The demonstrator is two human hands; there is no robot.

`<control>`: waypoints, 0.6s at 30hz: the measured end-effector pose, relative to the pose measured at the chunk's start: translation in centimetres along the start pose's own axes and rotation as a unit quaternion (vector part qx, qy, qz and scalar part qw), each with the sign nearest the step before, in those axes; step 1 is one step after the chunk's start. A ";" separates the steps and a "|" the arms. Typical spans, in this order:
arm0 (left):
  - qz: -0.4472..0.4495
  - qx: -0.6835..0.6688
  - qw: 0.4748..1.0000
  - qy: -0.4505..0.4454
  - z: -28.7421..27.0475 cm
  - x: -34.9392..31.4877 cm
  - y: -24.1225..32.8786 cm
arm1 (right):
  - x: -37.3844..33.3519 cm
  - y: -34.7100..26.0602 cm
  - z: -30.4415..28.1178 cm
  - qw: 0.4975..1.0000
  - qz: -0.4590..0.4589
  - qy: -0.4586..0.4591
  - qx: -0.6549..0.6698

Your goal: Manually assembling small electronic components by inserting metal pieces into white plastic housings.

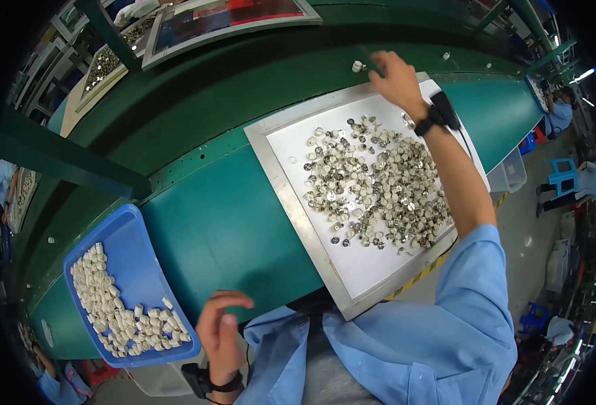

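Green bench (227,219), framed tray (296,217), blue tray (134,260): the right hand (398,77) is over the framed tray's far edge, a lone white piece (357,66) just to its left.
The framed tray sits right of the blue tray, its white floor heaped with small metal-and-white parts (406,182); white caps (98,290) line the blue tray's left and near sides. The left hand (220,341), fingers loosely bent, thumb apart and nothing seen in it, hangs by the bench's near edge, between the trays. The right hand, much the nearer to the lone piece, has half-bent fingers; whether they pinch anything, I cannot tell. The piece lies beyond the far edge, left of the fingertips; it is stubby, its long axis unclear.
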State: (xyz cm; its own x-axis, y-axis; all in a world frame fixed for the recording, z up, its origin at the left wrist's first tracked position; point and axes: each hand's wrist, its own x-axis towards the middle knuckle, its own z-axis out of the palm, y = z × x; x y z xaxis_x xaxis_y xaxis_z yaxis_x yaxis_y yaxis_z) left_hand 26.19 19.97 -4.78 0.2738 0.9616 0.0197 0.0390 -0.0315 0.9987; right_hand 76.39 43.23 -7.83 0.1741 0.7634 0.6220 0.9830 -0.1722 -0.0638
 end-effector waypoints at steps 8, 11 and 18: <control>0.075 0.163 0.966 0.184 -9.4 -4.4 -0.3 | -12.8 -9.0 -8.0 0.925 -0.209 -0.243 0.203; 0.062 0.178 0.954 0.233 -14.5 -7.7 -0.3 | -15.4 -10.3 -10.4 0.935 -0.199 -0.252 0.150; 0.084 0.540 0.775 0.317 -25.7 -16.5 -2.3 | -21.0 -17.9 -16.2 0.881 0.038 -0.211 0.422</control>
State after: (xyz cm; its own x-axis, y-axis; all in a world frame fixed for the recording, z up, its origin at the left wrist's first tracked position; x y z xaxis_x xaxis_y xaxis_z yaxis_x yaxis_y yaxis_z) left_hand -3.16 11.17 -6.26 -0.1517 0.8489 0.5064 0.9291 -0.0524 0.3662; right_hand 54.18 20.17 -7.12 0.0729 0.9640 0.2556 0.6294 0.1543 -0.7616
